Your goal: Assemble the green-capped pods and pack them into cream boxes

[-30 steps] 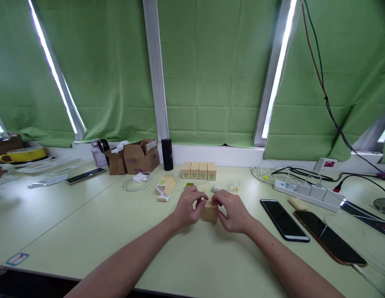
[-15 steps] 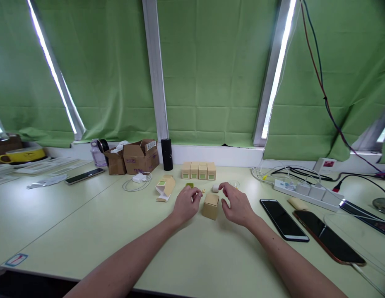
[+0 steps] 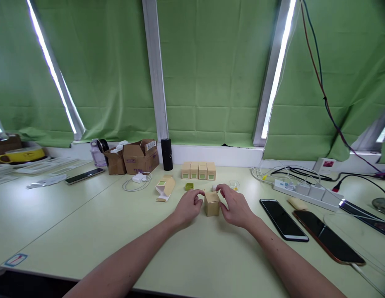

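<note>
A small brown cardboard box [image 3: 212, 205] stands upright on the table between my two hands, its top flap closed or nearly so. My left hand [image 3: 188, 205] is curled at the box's left side, its index fingertip at the upper left edge. On the other side, my right hand [image 3: 236, 205] has its thumb and bent index finger against the right edge. Behind the box are a small green square tray [image 3: 189, 186], a white round piece [image 3: 214, 188] partly hidden by the box and fingers, and a clear plastic piece [image 3: 234, 185] with something yellow.
Several matching small boxes [image 3: 198, 170] stand in a row at the back. An opened carton [image 3: 165, 188] lies left of my hands, near a white charger [image 3: 139, 178]. To the right are a phone [image 3: 284, 219], another phone [image 3: 328, 236] and a power strip [image 3: 307, 193] with cables.
The small box has been turned and squared up, shifting slightly right. Both hands have closed in on its sides. The green tray now shows fully beyond my left hand.
</note>
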Demonstrator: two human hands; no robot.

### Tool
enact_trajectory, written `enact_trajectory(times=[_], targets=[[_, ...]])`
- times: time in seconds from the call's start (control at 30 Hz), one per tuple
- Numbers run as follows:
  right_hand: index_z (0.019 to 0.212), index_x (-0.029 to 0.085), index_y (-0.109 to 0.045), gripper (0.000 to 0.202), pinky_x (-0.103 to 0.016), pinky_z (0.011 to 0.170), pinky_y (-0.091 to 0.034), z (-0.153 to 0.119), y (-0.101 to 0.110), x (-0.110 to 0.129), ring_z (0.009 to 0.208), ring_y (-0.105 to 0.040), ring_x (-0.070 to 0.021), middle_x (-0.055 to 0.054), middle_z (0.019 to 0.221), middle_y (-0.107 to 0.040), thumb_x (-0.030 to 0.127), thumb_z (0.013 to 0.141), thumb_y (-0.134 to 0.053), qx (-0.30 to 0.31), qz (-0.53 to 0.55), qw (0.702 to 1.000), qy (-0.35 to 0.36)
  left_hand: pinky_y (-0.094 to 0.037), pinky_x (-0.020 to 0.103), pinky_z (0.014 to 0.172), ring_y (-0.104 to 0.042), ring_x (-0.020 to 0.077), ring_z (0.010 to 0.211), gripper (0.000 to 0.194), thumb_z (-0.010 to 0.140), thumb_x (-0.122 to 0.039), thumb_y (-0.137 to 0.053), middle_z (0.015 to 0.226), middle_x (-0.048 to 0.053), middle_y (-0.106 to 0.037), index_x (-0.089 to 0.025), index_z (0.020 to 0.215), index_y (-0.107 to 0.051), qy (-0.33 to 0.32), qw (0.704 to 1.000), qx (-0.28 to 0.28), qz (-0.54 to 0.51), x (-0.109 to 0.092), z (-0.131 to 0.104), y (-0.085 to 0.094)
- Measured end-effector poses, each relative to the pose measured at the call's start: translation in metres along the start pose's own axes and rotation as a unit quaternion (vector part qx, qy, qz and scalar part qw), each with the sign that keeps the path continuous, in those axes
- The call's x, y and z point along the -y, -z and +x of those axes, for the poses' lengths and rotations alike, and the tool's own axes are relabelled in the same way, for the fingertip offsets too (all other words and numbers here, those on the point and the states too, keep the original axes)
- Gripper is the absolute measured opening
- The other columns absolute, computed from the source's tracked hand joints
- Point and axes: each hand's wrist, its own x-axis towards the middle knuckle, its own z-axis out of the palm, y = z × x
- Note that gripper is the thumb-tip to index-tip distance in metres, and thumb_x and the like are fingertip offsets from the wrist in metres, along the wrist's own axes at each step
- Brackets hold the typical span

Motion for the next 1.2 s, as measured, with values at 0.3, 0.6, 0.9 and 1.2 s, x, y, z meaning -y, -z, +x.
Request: enact_trajectory(times=[0.3,0.6,0.9,1.2], targets=[[0.120,0.024,-0.046,0.023,-0.030,0.060,-0.029,0.006,-0.016,-0.003,0.089,-0.069,-0.0243,-0.007,0.104,-0.072,0.025,0.097,-0.049,0.067,-0.088,0.969,-0.221,-0.044,0.030,0.073,-0.062,0.0194,0.080,0.023,0.088,-0.015,-0.054,0.080,0.004,-0.066,-0.020,0.084,-0.076,-0.009,0.999,-0.007,0.030,-0.003,-0.003,0.001],[0.110,0.024,-0.056,0.025,-0.030,0.064,-0.033,0.006,-0.017,-0.011,0.096,-0.070,-0.0266,-0.008,0.108,-0.075,0.020,0.085,-0.060,0.157,-0.080,0.954,-0.244,-0.045,0.030,0.075,-0.066,0.0224,0.088,0.021,0.089,-0.015,-0.057,0.088,0.006,-0.072,-0.022,0.087,-0.076,0.046,0.993,-0.006,0.107,-0.011,-0.004,0.006],[0.129,0.030,-0.046,0.055,-0.029,0.066,-0.039,0.008,-0.007,0.002,0.092,-0.068,-0.0204,-0.005,0.136,-0.062,0.027,0.079,-0.069,0.105,0.038,0.971,-0.212,-0.047,0.033,0.078,-0.066,0.0241,0.090,0.023,0.092,-0.020,-0.054,0.090,0.008,-0.071,-0.022,0.096,-0.077,0.050,0.988,-0.008,0.149,-0.009,-0.005,0.006],[0.124,0.028,-0.050,0.053,-0.030,0.073,-0.051,0.015,-0.024,0.009,0.081,-0.067,-0.0167,-0.003,0.122,-0.067,0.016,0.076,-0.068,0.038,0.164,0.968,-0.184,-0.047,0.035,0.080,-0.065,0.0248,0.087,0.025,0.092,-0.021,-0.053,0.091,0.010,-0.067,-0.020,0.099,-0.076,0.034,0.986,-0.010,0.161,-0.008,-0.006,0.007]])
